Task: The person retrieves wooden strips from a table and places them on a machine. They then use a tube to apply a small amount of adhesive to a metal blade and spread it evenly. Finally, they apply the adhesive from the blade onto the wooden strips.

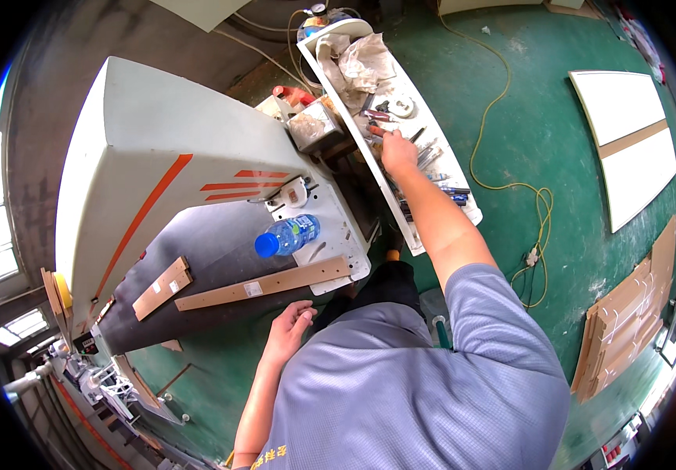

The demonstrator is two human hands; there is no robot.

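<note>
My right hand (399, 152) reaches over a long white tray (452, 168), its fingers closed around the end of a small red-handled tool (377, 130). The tool's working end is too small to make out. Around it in the tray lie a white tape measure (401, 105), a dark red knife-like tool (379, 115), several thin metal bits (430, 154) and crumpled whitish cloth (365, 63). My left hand (289, 329) hangs beside my body near the machine table's front edge, loosely bent with fingers apart, holding nothing.
Left of the tray stands a big white machine (189, 133) with orange stripes. A blue-capped bottle (287, 235) lies on its table, near a long drilled brown board (263, 283) and a shorter board (162, 288). A yellow cable (477, 149) crosses the green floor; panels (628, 117) and stacked boards (624, 313) are at right.
</note>
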